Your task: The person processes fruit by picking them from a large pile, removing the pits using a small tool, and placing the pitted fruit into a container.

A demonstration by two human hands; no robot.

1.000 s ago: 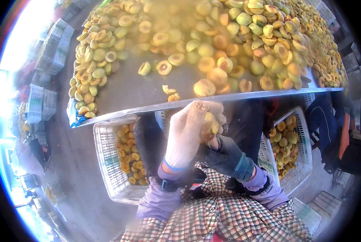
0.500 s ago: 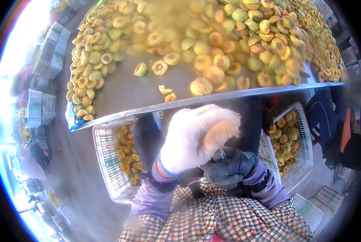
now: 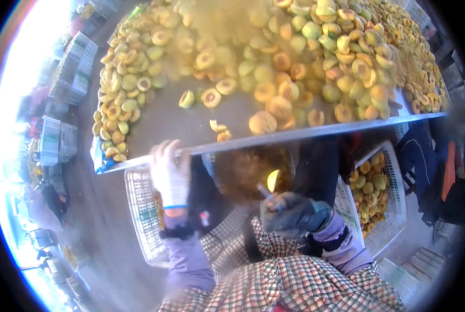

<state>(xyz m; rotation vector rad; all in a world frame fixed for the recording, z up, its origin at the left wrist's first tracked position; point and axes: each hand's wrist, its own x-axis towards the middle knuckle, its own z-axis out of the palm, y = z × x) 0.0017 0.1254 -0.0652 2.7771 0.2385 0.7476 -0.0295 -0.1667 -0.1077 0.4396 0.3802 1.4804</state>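
Note:
My left hand (image 3: 171, 174), in a white glove, is over the table's front edge and the left crate. It is slightly smeared by motion; its fingers look loosely apart, and no fruit shows in them. In front of my body my right hand (image 3: 295, 214), in a dark grey glove, is closed around a small slim tool (image 3: 265, 191) whose tip points up and away. A yellow fruit piece (image 3: 273, 180) is close by the tool's tip; whether they touch I cannot tell. Halved yellow-green stone fruit (image 3: 278, 107) covers much of the metal table (image 3: 159, 117).
A white plastic crate (image 3: 139, 216) stands at my left, partly hidden by my hand. Another crate (image 3: 395, 190) with fruit halves is at the right. Brownish contents (image 3: 248, 169) lie blurred below the table edge. Someone in dark clothing (image 3: 417, 156) is at the far right. Stacked crates (image 3: 74, 67) line the left.
My left hand has moved from beside my right hand leftward to the table edge, and the fruit half it held no longer shows there. The right hand's tool and a yellow piece have come into sight.

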